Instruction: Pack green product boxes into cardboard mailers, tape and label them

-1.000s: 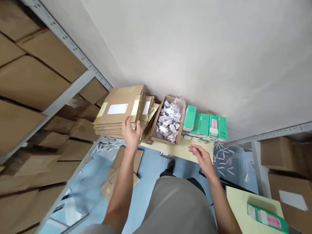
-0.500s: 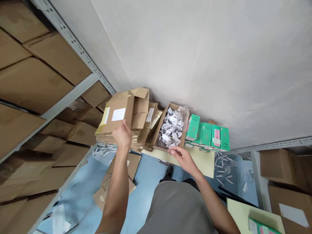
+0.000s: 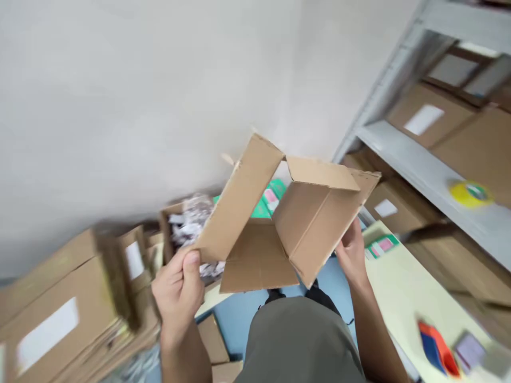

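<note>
Head view shows us a brown cardboard box point(image 3: 261, 258) held up in front of the body, and we can look right through its middle. The left hand point(image 3: 179, 287) pinches the box's left flap, thumb on the near side. The right hand point(image 3: 351, 250) is at the box's right side, but its fingers are tucked behind the cardboard, so we cannot tell if they pinch. Through the gap we spot green boxes point(image 3: 261, 209) (one has a pink patch). Behind the left flap, a carton point(image 3: 165, 234) holds crumpled paper point(image 3: 186, 231). We see a blurry pile of flat boxes point(image 3: 91, 324) on the left. On the right, a yellow roll point(image 3: 459, 194) sits on a grey shelf point(image 3: 427, 162) above a pale table point(image 3: 395, 303).
</note>
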A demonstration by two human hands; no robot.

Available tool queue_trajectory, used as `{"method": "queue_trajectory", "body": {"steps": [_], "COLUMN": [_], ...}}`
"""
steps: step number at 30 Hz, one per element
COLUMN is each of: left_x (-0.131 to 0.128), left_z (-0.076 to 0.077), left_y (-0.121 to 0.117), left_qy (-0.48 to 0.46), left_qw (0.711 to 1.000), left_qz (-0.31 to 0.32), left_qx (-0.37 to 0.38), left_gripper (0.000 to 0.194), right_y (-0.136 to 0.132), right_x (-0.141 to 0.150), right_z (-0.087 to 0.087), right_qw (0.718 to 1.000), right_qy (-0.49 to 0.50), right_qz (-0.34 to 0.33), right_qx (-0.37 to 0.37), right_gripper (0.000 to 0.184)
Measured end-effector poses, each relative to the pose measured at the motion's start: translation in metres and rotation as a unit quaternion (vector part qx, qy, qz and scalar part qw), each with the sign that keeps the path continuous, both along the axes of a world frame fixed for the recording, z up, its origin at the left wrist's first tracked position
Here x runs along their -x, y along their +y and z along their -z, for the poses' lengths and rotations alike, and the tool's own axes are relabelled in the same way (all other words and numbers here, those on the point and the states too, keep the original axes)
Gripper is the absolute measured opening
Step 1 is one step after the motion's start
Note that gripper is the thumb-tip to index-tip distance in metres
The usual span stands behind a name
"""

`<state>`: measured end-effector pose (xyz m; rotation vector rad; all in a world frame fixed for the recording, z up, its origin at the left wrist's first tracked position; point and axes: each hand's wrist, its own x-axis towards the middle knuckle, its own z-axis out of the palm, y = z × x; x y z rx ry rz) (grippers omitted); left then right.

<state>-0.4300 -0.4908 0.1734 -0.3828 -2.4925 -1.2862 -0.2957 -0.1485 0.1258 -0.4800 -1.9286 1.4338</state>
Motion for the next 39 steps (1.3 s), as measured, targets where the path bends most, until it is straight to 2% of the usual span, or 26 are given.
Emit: {"method": "queue_trajectory", "body": {"steps": [2, 4, 7, 9, 12, 13, 16, 18, 21, 23, 26, 29, 31, 34, 37, 39], "left_x": [0.011, 0.012, -0.006, -0.027, -0.068, -0.082, -0.126, -0.155, -0.195, -0.219, -0.248, -0.267, -0.271, -0.267, -0.259, -0.257], "left_z": [0.009, 0.015, 0.025, 0.034, 0.051, 0.058, 0.077, 0.090, 0.112, 0.128, 0.156, 0.183, 0.195, 0.197, 0.186, 0.178], "left_y": [0.055, 0.118, 0.215, 0.279, 0.367, 0.394, 0.467, 0.508, 0.557, 0.585, 0.621, 0.648, 0.653, 0.634, 0.589, 0.557], "left_qy": [-0.007, -0.022, -0.057, -0.081, -0.115, -0.126, -0.151, -0.164, -0.198, -0.221, -0.214, -0.178, -0.171, -0.186, -0.188, -0.161], "left_qw": [0.993, 0.970, 0.914, 0.872, 0.811, 0.791, 0.738, 0.721, 0.711, 0.698, 0.688, 0.708, 0.733, 0.771, 0.802, 0.808], "left_qz": [0.120, 0.240, 0.396, 0.475, 0.560, 0.582, 0.635, 0.650, 0.656, 0.663, 0.674, 0.663, 0.639, 0.593, 0.548, 0.527], "left_qx": [0.013, 0.032, 0.060, 0.086, 0.127, 0.139, 0.170, 0.174, 0.159, 0.154, 0.162, 0.165, 0.158, 0.139, 0.149, 0.207], "left_gripper": [0.042, 0.043, 0.047, 0.046, 0.045, 0.046, 0.049, 0.050, 0.049, 0.047, 0.046, 0.046, 0.045, 0.048, 0.060, 0.067], "right_y": [0.031, 0.058, 0.096, 0.120, 0.158, 0.170, 0.198, 0.207, 0.206, 0.201, 0.195, 0.194, 0.193, 0.191, 0.188, 0.186], "right_x": [-0.051, -0.109, -0.196, -0.247, -0.302, -0.316, -0.356, -0.383, -0.424, -0.445, -0.460, -0.460, -0.458, -0.456, -0.453, -0.449], "right_z": [-0.001, -0.002, -0.004, 0.002, 0.025, 0.036, 0.068, 0.082, 0.090, 0.094, 0.107, 0.124, 0.132, 0.134, 0.127, 0.120], "right_qw": [0.988, 0.957, 0.914, 0.899, 0.874, 0.860, 0.808, 0.787, 0.808, 0.822, 0.823, 0.814, 0.809, 0.812, 0.810, 0.808], "right_qy": [-0.009, -0.024, -0.062, -0.130, -0.319, -0.381, -0.517, -0.547, -0.501, -0.454, -0.414, -0.412, -0.415, -0.421, -0.446, -0.450], "right_qz": [0.147, 0.270, 0.371, 0.387, 0.346, 0.322, 0.281, 0.284, 0.310, 0.342, 0.380, 0.396, 0.400, 0.387, 0.365, 0.365], "right_qx": [-0.057, -0.107, -0.150, -0.155, -0.125, -0.103, -0.036, -0.010, 0.020, 0.045, 0.082, 0.106, 0.115, 0.117, 0.110, 0.107], "right_gripper": [0.099, 0.101, 0.077, 0.069, 0.075, 0.069, 0.030, 0.026, 0.028, 0.029, 0.028, 0.023, 0.021, 0.023, 0.031, 0.037]}}
